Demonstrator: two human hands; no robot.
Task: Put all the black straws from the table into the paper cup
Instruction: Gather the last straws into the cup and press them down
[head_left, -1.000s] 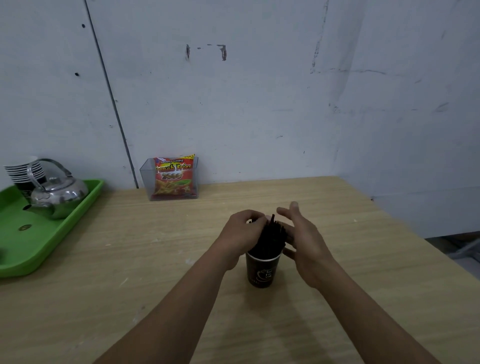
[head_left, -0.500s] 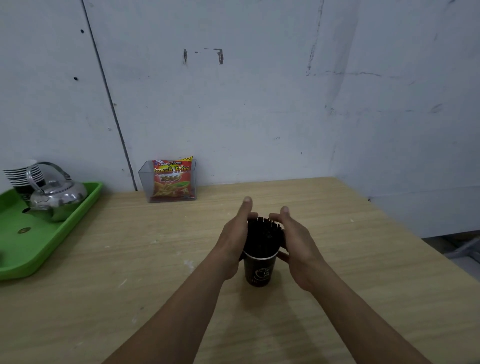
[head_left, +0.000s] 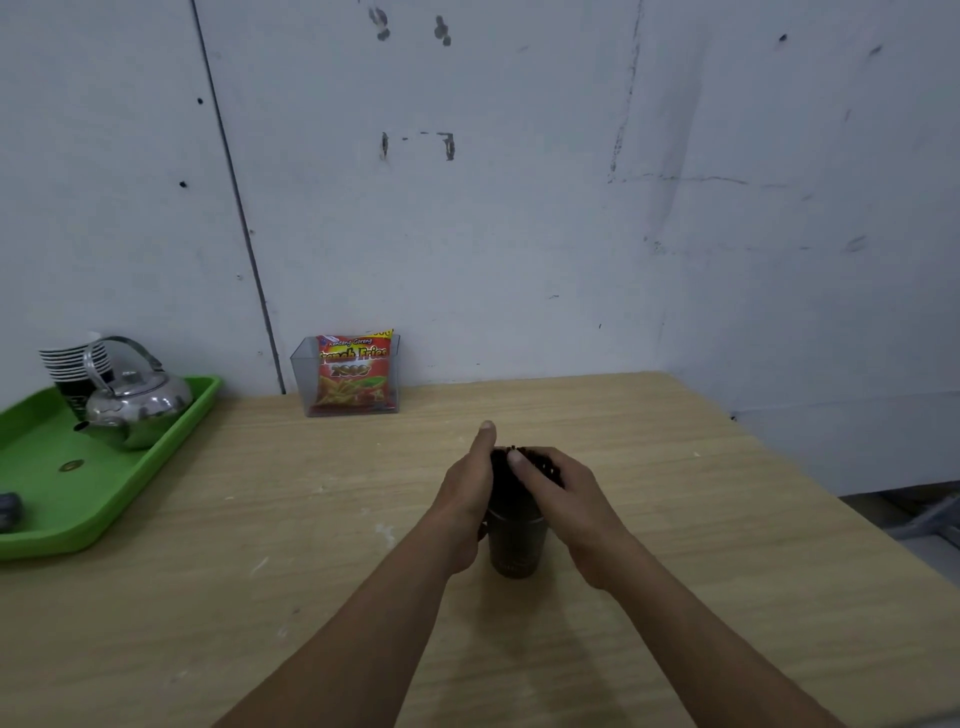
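Black straws (head_left: 524, 460) stand upright in the paper cup (head_left: 517, 540); left hand (head_left: 467, 493) flat beside them, right hand (head_left: 558, 493) apparently pressing their tops, neither gripping.

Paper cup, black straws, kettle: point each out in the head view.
paper cup (head_left: 517, 545): head view, on its dark side wall below both hands.
black straws (head_left: 535, 458): head view, on the bundle's top ends between the hands.
kettle (head_left: 143, 402): head view, on its shiny steel body.

Wooden table (head_left: 675, 519) bears a paper cup (head_left: 517, 545), green tray (head_left: 104, 499), clear snack holder (head_left: 345, 376)
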